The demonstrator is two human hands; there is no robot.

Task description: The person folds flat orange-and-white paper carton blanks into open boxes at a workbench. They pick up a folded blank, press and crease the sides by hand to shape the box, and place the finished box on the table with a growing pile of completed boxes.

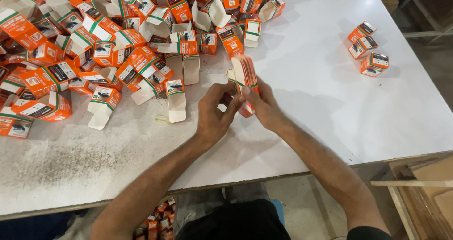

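Both my hands meet at the middle of the white table (330, 103). My right hand (264, 105) grips a stack of flat, unfolded orange cartons (245, 72) standing on edge. My left hand (214, 112) pinches the lower front of that same stack with its fingertips. Just beyond the stack lies a big heap of opened orange-and-white small boxes (94, 51) with their flaps up.
Three closed orange boxes (368, 49) sit apart at the far right of the table. More orange boxes (158, 219) lie on the floor under the table's front edge. A wooden crate (424, 197) stands at the lower right.
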